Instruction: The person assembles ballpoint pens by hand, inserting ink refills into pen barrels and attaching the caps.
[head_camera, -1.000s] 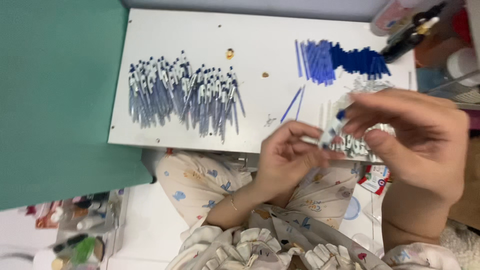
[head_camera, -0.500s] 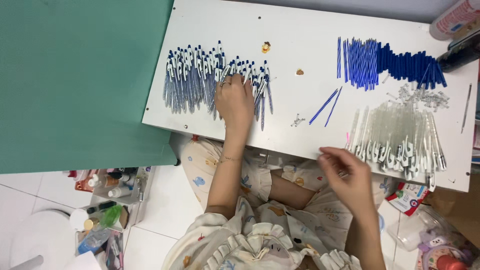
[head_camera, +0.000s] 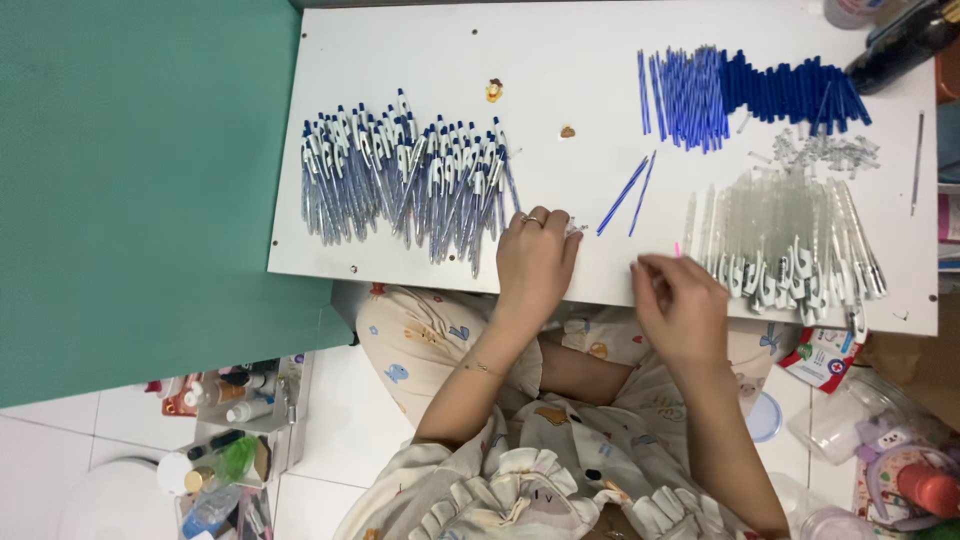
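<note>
Green wall panel fills the left of the view, and beside it a white rectangular table (head_camera: 420, 40) carries the work over a tiled floor. Farthest left on the table lies a heap of assembled blue-and-white ballpoint pens (head_camera: 405, 180), their long axes running roughly toward and away from the person, clip ends mostly at the far side. The left hand (head_camera: 535, 260) rests flat at the table's near edge just right of that heap, fingers loosely curled and spread on the surface; it seems to hold nothing, though something small may lie under the fingertips. Two loose blue ink refills (head_camera: 628, 195) lie slanted just right of it, tips angled toward the near left. The right hand (head_camera: 680, 305) hovers at the near edge with its fingers pinched together, maybe on a tiny pink-tipped part, but I cannot tell for sure. Right of it sits a row of clear plastic pen barrels with white clips (head_camera: 785, 240), long axes toward the person, clips at the near end. Behind them lies a pile of dark blue refills (head_camera: 745, 90). Judging from this, barrels near the edge could roll off if the right hand brushes them, and a sweeping wrist could scatter the two loose refills.
</note>
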